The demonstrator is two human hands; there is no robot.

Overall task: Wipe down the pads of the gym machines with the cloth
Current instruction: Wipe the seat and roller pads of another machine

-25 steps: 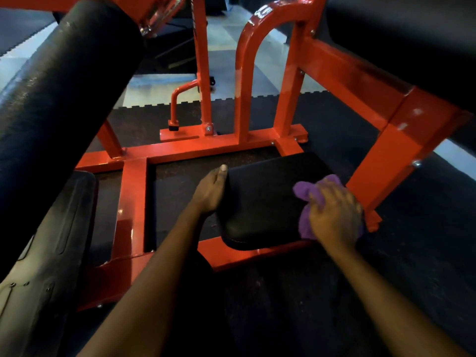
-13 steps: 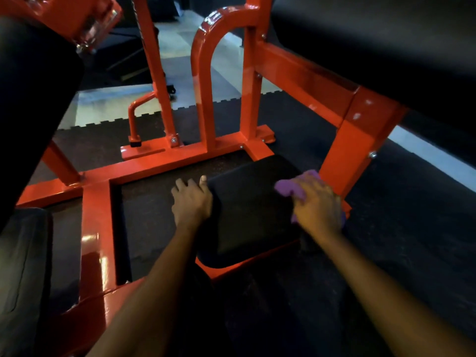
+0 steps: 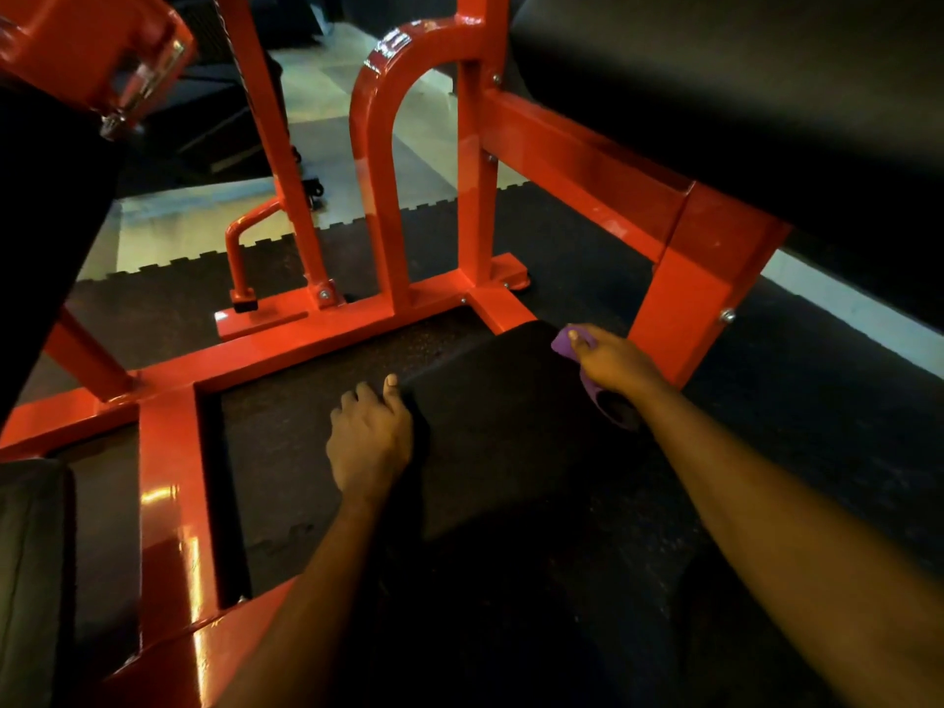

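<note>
Red frame (image 3: 357,319) on rubber floor (image 3: 296,401)

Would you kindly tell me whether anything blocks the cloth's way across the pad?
Nothing visible lies on the pad; the right hand holds the cloth at its far corner, the left hand rests at its left edge.

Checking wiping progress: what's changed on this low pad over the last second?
The right hand slid the purple cloth along the right edge of the pad, away from the person, to its far corner, gripping it as before. The left hand stayed holding the left edge.
</note>
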